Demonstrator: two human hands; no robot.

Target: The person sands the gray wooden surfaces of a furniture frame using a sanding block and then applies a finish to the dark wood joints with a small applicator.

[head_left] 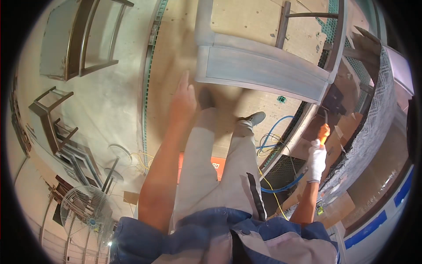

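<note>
My right hand (317, 160), in a white glove, is closed around an orange air blow gun (324, 131) with a thin bent metal nozzle. A blue hose (285, 189) runs toward that hand. My left hand (183, 99) is bare and slightly blurred, its fingers stretched out, apparently holding nothing. It is just left of the near left corner of a grey wooden furniture frame (263, 66). This frame has a broad flat panel on the near side and thin rails (281, 26) behind it.
Tan boards (176, 35) cover the floor, edged by green grating (147, 92). More wooden frames (61, 119) and a wire fan (85, 209) stand on the left. Yellow cords and coiled blue hose (267, 143) lie by my feet. A grey sheet-covered ledge (373, 119) curves along the right.
</note>
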